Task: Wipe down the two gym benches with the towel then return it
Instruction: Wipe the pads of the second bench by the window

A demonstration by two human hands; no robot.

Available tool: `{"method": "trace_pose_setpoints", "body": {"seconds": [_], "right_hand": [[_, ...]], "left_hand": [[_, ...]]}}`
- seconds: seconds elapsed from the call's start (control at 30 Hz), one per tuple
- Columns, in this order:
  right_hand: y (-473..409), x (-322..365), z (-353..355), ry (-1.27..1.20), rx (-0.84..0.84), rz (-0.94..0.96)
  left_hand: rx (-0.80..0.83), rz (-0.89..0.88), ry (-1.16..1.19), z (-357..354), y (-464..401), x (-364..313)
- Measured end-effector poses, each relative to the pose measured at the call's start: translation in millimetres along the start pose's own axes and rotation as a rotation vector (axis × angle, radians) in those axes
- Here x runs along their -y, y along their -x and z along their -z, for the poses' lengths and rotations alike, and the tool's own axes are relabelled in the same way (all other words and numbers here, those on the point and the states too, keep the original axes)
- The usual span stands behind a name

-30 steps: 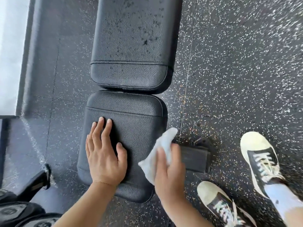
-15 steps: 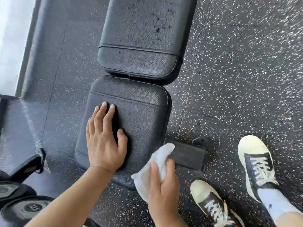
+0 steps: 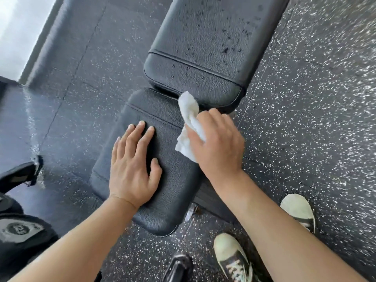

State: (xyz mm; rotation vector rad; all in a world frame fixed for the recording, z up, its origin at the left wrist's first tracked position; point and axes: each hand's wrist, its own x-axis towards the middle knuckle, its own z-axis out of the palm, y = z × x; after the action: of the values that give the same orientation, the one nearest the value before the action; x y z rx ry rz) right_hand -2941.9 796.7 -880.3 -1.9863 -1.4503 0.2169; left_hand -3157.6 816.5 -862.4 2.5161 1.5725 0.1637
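Towel, white crumpled cloth [image 3: 188,117]: soft, light; bunched in right hand [image 3: 218,145], fingers curled round it. Left hand [image 3: 132,165] flat, fingers straight, on black padded leatherette bench seat [image 3: 162,210]; holds nothing.

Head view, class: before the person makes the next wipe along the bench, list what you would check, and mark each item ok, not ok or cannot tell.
1. White crumpled towel gripped: ok, the right hand holds it bunched.
2. Towel touching the black padded leather seat pad: ok, it lies on the pad's far right part.
3. Bench steadied: ok, the left hand lies flat on the seat pad.
4. Black padded back pad clean: not ok, dark specks scatter across it.
5. Seat pad clean under the hands: cannot tell, hidden.
6. Footing: ok, both pale-toed black sneakers stand on the speckled rubber floor.
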Motion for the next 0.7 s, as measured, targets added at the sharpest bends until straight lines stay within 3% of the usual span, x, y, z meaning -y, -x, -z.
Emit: {"method": "trace_pose_setpoints", "body": {"seconds": [0.27,0.43,0.57,0.7], "right_hand": [[19.7,-43.0,42.1,-0.018,0.296,0.278],[-48.2,4.6,4.7,0.124,0.317,0.408],[-95.8,48.4,-34.9,0.233,0.455,0.563],[-99.7,39.6,-20.4,0.217,0.506,0.573]], "left_hand": [[0.014,0.009,-0.027,2.6,-1.8,-1.9],[0.023,0.016,-0.012,0.0,-3.3,1.3],[0.024,0.021,-0.032,-2.2,-1.0,2.6],[0.055,0.041,-0.033,2.1,-2.5,-1.2]]}}
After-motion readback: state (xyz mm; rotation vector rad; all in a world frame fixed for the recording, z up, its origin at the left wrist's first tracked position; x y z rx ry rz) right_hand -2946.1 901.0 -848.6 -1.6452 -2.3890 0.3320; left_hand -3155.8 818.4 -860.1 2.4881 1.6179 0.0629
